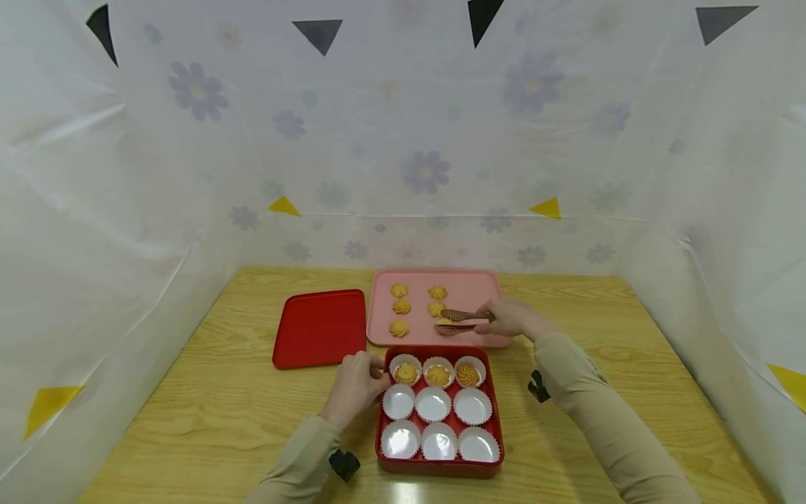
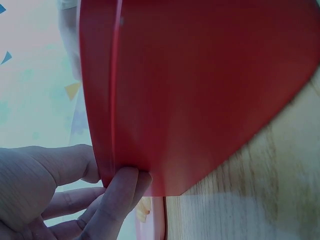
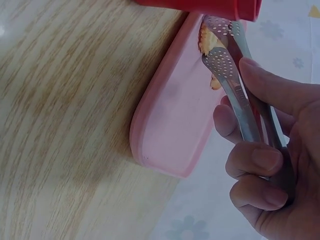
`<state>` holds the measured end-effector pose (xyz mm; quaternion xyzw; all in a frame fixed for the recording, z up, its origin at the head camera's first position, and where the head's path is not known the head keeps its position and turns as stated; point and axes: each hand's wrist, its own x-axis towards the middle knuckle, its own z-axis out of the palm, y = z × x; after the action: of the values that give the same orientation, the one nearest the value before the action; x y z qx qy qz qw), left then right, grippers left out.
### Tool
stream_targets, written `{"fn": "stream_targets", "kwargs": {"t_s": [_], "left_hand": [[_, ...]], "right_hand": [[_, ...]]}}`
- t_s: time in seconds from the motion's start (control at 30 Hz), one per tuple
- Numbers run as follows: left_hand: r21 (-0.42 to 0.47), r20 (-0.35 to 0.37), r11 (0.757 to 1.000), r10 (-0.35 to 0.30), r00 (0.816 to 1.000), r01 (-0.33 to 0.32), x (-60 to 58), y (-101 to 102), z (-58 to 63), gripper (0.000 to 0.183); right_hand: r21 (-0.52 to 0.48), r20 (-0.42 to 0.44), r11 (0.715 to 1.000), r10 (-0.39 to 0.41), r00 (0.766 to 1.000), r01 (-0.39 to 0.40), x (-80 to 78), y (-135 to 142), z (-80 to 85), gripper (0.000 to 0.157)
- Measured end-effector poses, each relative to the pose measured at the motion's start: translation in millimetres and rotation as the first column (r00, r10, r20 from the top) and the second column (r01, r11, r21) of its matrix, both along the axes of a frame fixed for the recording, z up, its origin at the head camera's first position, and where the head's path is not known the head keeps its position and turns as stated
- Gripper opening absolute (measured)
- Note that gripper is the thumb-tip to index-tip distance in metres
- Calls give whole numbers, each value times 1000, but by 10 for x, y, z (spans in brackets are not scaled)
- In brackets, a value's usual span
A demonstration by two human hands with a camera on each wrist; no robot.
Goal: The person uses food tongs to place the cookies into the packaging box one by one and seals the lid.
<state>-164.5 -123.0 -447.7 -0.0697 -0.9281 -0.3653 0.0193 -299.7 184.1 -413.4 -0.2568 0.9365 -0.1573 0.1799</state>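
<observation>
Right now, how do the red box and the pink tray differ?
The red box is deeper and holds white cups; the pink tray is shallow, with none. The red box sits closer in the head view; the pink tray lies farther back. Both hold cookies, have rounded corners and rest on the table.

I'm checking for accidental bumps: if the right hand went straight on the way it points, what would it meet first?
Past the cookie between the tips of its tongs, the right hand would probably meet the front-left cookie on the pink tray, tongs first, though depth makes the exact line uncertain.
</observation>
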Motion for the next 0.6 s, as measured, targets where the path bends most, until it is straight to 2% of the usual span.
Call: {"fn": "stream_targets", "kwargs": {"t_s": [0.27, 0.6], "left_hand": [[7, 14, 1000, -1, 1000, 1, 1, 4, 12, 17], [3, 17, 1000, 3, 1000, -3, 4, 6, 14, 16]], "right_hand": [[-19, -37, 1000, 21, 999, -22, 34, 31, -14, 17], [-108, -58, 993, 52, 997, -58, 77, 71, -18, 19]]}}
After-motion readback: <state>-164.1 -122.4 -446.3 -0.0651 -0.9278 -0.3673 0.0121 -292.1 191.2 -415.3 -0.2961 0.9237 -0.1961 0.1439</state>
